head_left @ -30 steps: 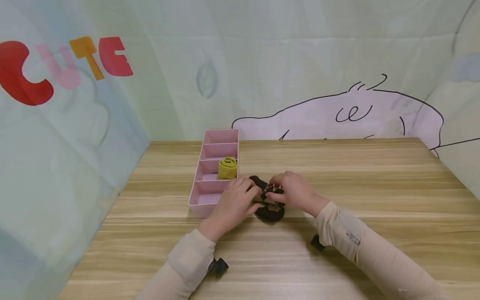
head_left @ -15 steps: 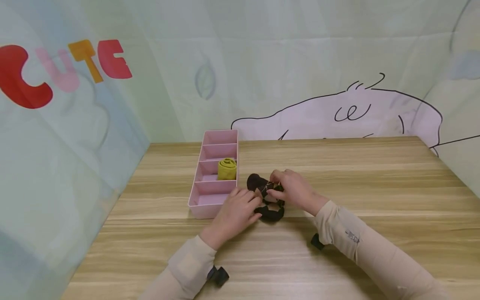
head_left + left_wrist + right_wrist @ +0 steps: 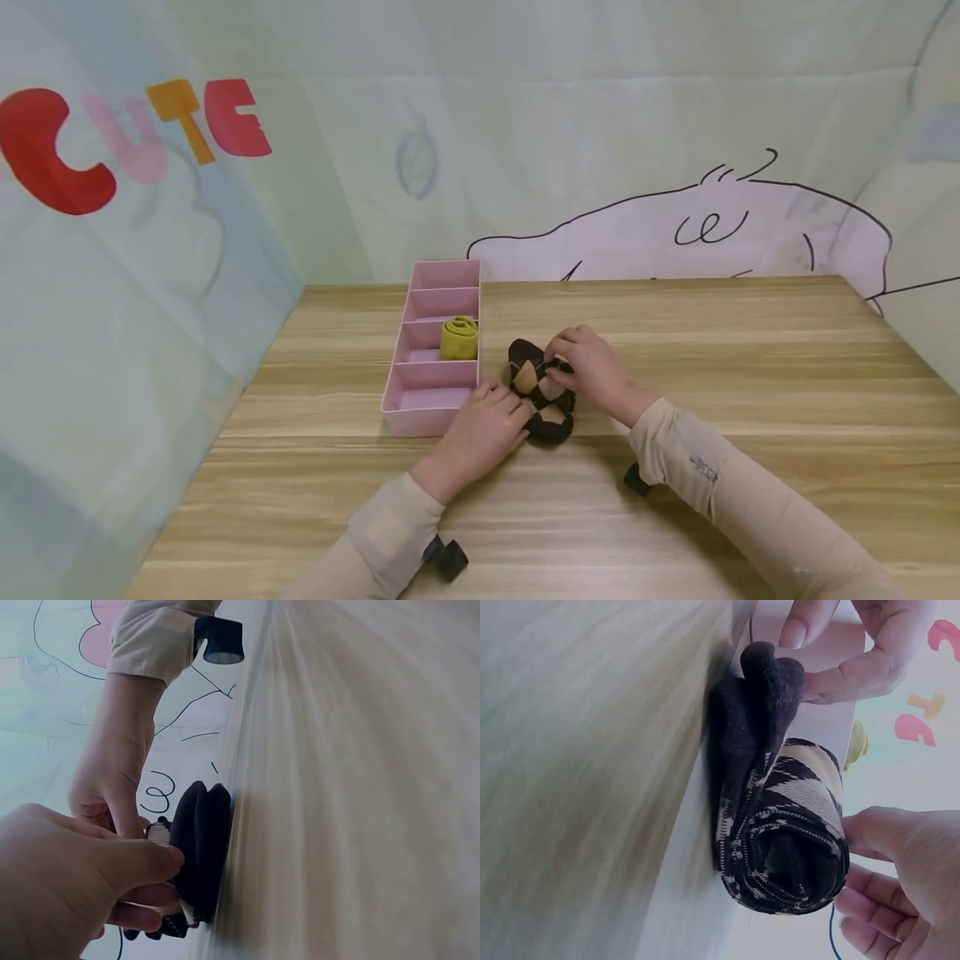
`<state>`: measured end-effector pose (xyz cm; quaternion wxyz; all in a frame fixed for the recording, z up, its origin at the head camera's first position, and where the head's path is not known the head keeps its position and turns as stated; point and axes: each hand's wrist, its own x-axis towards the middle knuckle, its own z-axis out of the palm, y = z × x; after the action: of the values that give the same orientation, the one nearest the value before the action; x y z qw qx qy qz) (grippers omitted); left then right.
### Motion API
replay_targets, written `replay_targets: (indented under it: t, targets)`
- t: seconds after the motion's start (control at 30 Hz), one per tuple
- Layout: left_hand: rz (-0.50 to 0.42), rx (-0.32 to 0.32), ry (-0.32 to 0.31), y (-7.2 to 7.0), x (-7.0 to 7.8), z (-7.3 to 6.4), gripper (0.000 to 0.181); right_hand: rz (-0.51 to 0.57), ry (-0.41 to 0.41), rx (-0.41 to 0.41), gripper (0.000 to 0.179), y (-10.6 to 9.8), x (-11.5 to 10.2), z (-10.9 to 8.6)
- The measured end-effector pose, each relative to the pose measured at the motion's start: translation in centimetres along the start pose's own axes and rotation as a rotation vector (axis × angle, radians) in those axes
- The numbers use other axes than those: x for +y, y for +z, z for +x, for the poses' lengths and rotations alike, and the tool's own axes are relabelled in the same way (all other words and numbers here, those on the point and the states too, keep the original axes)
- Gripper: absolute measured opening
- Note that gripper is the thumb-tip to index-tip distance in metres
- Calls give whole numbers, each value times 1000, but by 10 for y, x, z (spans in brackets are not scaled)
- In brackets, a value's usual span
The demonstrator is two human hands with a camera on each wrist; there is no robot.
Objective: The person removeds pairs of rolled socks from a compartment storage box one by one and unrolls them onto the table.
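Note:
A pair of dark socks [image 3: 527,377] with a tan and grey argyle pattern lies partly rolled on the table, just right of the pink box. In the right wrist view, the spiral end of the sock roll [image 3: 784,862] faces the camera, and a flat black end [image 3: 739,724] extends from it. My right hand [image 3: 596,375] pinches the roll from its far right side with thumb and fingers. My left hand [image 3: 483,429] touches the socks' near left side, its fingers loosely bent; in the left wrist view its thumb reaches the black fabric [image 3: 201,847].
A pink divided box [image 3: 431,422] stands left of the socks. One of its compartments holds a rolled yellow-green cloth [image 3: 458,338]. The wooden table [image 3: 712,350] meets a printed curtain [image 3: 600,125] at the back and sides.
My left hand has shifted slightly right and nearer, uncovering more of the argyle pattern. My right hand has moved a little farther away, and the sock roll has turned under the fingers.

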<state>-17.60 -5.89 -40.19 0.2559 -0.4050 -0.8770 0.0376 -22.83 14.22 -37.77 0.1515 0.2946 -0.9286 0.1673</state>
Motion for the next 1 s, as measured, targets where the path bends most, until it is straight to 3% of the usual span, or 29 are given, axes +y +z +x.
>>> replay_targets:
  t: [0.43,0.7,1.0]
  targets:
    - [11,-57,19,-1,10,1,27,-17,-25,-2,9,4,7,-1]
    - [-84,-82,-33,3,13,0,26,-38,-10,-58,20,3,9,-2]
    - [-183,-47,-95,7,14,-1,24,-38,13,-50,20,4,11,-3]
